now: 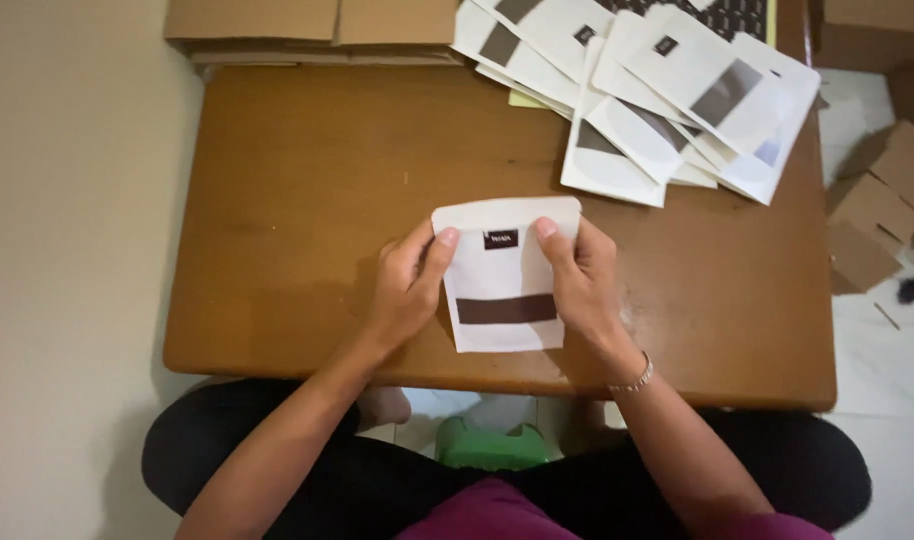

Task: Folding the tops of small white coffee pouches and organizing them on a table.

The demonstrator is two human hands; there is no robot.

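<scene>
A white paper pouch (502, 275) with a small dark label near its top and a dark brown band lower down is held over the wooden table (307, 200). My left hand (409, 285) grips its left edge, thumb on the front near the top corner. On the right edge sits my right hand (582, 280), its thumb beside the label and a thin bracelet on the wrist. A heap of several similar white pouches (667, 100) lies at the table's far right.
Flat brown cardboard sheets (307, 30) lie along the table's far edge. More brown cartons (882, 190) sit on the floor to the right. A green object (489, 447) shows under the near edge between my knees. Pale floor lies to the left.
</scene>
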